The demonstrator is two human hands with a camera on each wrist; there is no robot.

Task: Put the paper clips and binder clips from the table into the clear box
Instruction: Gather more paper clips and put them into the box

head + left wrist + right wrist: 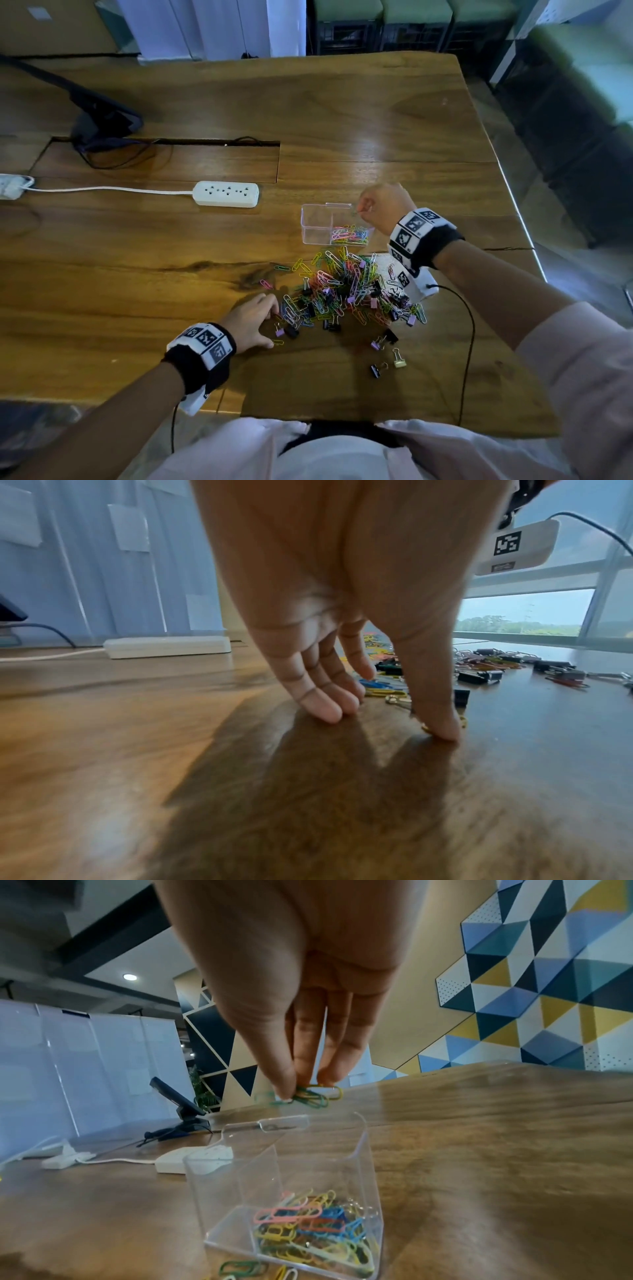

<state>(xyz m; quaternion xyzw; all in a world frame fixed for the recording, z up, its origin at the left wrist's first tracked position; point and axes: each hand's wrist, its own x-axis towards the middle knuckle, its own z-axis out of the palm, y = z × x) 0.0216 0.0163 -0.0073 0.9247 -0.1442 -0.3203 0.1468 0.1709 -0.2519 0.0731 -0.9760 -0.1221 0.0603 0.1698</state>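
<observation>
A clear box (317,222) stands on the wooden table (137,274); its right compartment holds coloured paper clips (350,235), the left one looks bare. My right hand (363,210) hovers over the box's far right corner, thumb and fingers pinching a few green and yellow paper clips (315,1095) above the box (356,1150). A pile of paper clips and binder clips (342,291) lies in front of the box. My left hand (272,325) rests on the table at the pile's left edge, fingers (329,710) straight, thumb pressing a yellow paper clip (278,342).
Loose binder clips (399,361) lie near the front edge. A white power strip (226,194) lies left of the box, a black stand (102,120) and a cable slot (164,161) further back. A black cable (471,325) trails from my right wrist. The table's right edge is close.
</observation>
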